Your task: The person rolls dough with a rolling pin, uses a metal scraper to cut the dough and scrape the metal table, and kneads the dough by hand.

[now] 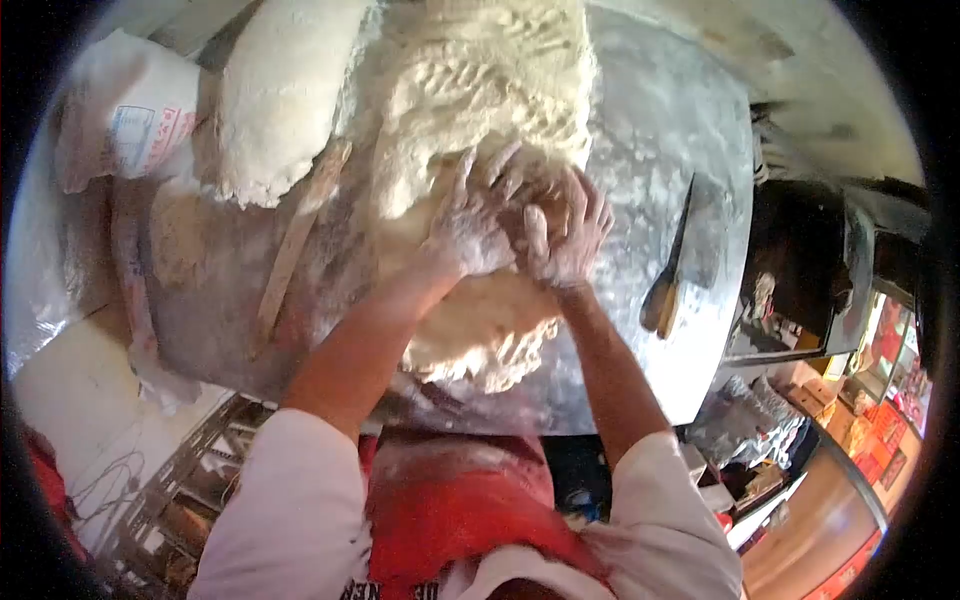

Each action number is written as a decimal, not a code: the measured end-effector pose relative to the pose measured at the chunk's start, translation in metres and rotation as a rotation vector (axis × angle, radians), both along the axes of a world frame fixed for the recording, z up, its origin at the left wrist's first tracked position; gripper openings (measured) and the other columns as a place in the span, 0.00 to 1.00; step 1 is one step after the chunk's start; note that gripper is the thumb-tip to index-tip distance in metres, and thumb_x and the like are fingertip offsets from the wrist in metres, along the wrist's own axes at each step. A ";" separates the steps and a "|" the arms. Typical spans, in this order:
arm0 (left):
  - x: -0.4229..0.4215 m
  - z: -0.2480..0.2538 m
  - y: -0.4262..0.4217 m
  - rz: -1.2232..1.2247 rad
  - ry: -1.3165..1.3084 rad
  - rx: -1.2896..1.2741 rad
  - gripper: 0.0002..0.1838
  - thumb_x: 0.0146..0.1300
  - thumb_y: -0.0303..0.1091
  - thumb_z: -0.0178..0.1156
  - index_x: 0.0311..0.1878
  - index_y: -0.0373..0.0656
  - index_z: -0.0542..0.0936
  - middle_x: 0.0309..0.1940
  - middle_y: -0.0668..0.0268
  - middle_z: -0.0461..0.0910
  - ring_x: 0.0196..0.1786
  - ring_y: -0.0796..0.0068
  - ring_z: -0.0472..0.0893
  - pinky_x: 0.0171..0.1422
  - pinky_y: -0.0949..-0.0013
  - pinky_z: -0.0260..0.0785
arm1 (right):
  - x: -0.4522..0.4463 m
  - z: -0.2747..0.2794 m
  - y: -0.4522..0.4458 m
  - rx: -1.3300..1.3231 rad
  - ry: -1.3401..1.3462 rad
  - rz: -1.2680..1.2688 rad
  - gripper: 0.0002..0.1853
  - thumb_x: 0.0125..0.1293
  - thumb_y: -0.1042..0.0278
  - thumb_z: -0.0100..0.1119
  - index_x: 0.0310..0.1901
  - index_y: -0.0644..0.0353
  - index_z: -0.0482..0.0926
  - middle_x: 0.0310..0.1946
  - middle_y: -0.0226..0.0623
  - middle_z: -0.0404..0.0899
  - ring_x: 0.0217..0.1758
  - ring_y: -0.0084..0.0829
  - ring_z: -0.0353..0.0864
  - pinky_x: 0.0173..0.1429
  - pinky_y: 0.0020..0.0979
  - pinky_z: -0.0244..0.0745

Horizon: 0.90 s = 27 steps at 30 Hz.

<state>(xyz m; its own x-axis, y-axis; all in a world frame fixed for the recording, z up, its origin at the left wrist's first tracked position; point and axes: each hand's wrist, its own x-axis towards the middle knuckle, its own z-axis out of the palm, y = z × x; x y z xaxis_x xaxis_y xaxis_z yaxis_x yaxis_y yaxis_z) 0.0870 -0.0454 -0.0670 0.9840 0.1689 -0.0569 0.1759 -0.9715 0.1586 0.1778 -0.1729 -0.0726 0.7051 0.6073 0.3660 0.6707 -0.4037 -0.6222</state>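
Observation:
A large slab of pale dough (480,80) stretches across the metal worktop in front of me. My left hand (472,235) is on its near part, fingers spread and sunk into the soft surface, gripping it. Beside it my right hand (572,235) has its fingers bent over a fold of the same dough, near the slab's right edge. Both hands are dusted with flour, and a lump of dough bulges between them. The ragged near end of the dough lies below my wrists. Some fingertips are hidden in the dough.
Left of the slab lie a wooden stick (300,245) and another big dough piece (285,95). A white printed bag (130,110) stands at the far left. On the right of the metal worktop (640,120) is a wide-bladed knife (705,235).

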 end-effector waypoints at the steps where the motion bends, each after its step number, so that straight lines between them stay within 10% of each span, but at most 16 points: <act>1: -0.016 -0.018 0.004 -0.069 -0.055 -0.005 0.38 0.65 0.57 0.50 0.76 0.56 0.56 0.78 0.61 0.50 0.80 0.60 0.46 0.81 0.39 0.28 | 0.003 -0.002 -0.003 -0.125 0.017 0.042 0.34 0.65 0.40 0.53 0.68 0.51 0.67 0.63 0.46 0.67 0.67 0.47 0.63 0.72 0.51 0.48; 3: -0.013 0.021 0.006 -0.105 -0.015 0.869 0.34 0.67 0.55 0.49 0.74 0.54 0.60 0.77 0.60 0.52 0.79 0.62 0.52 0.80 0.38 0.31 | 0.002 -0.010 -0.005 -0.247 -0.036 0.013 0.36 0.66 0.37 0.50 0.68 0.51 0.66 0.64 0.46 0.65 0.68 0.48 0.61 0.73 0.54 0.46; 6: -0.004 -0.040 0.011 -0.077 -0.048 1.284 0.29 0.69 0.55 0.47 0.69 0.53 0.67 0.74 0.65 0.59 0.77 0.62 0.55 0.79 0.36 0.33 | 0.010 0.020 0.016 -0.142 0.029 0.039 0.35 0.66 0.34 0.49 0.68 0.48 0.66 0.65 0.46 0.64 0.69 0.50 0.60 0.72 0.55 0.47; 7: 0.008 -0.011 0.018 -0.081 -0.051 1.289 0.29 0.69 0.55 0.47 0.69 0.53 0.67 0.74 0.65 0.59 0.77 0.62 0.55 0.79 0.36 0.33 | 0.019 0.038 0.030 -0.137 0.030 0.034 0.35 0.66 0.34 0.49 0.68 0.48 0.66 0.65 0.46 0.64 0.69 0.50 0.60 0.72 0.55 0.47; 9: 0.045 0.061 0.023 -0.109 0.079 0.016 0.30 0.72 0.50 0.43 0.73 0.48 0.61 0.76 0.64 0.55 0.79 0.56 0.47 0.80 0.40 0.33 | 0.041 0.062 0.058 -0.016 0.110 0.137 0.34 0.65 0.35 0.50 0.68 0.46 0.68 0.66 0.46 0.65 0.69 0.50 0.60 0.72 0.56 0.48; 18: 0.120 -0.032 0.040 0.038 -0.137 0.750 0.30 0.72 0.53 0.47 0.70 0.47 0.64 0.72 0.59 0.61 0.77 0.61 0.53 0.80 0.52 0.40 | 0.112 -0.005 0.094 0.044 -0.116 0.086 0.28 0.63 0.49 0.52 0.64 0.49 0.74 0.64 0.43 0.69 0.68 0.47 0.64 0.74 0.52 0.48; 24: 0.144 0.065 0.096 0.017 0.238 -0.174 0.27 0.74 0.49 0.44 0.70 0.47 0.63 0.71 0.60 0.61 0.76 0.63 0.54 0.80 0.51 0.41 | 0.128 0.051 0.137 -0.046 -0.120 0.169 0.27 0.68 0.44 0.45 0.64 0.47 0.73 0.62 0.46 0.71 0.69 0.47 0.63 0.74 0.55 0.49; 27: 0.172 -0.003 0.121 0.044 -0.021 0.213 0.29 0.63 0.50 0.51 0.64 0.47 0.69 0.67 0.60 0.65 0.73 0.61 0.57 0.75 0.44 0.45 | 0.136 0.007 0.178 -0.015 -0.212 0.115 0.27 0.68 0.45 0.47 0.64 0.46 0.73 0.60 0.45 0.73 0.67 0.48 0.66 0.72 0.52 0.55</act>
<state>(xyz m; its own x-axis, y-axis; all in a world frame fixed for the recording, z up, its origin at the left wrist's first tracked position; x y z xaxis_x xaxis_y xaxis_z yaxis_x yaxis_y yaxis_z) 0.2590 0.0759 -0.0698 0.9760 0.2177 0.0051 0.2177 -0.9749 -0.0455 0.3140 0.0051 -0.0654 0.5397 0.6855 0.4887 0.8276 -0.3255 -0.4573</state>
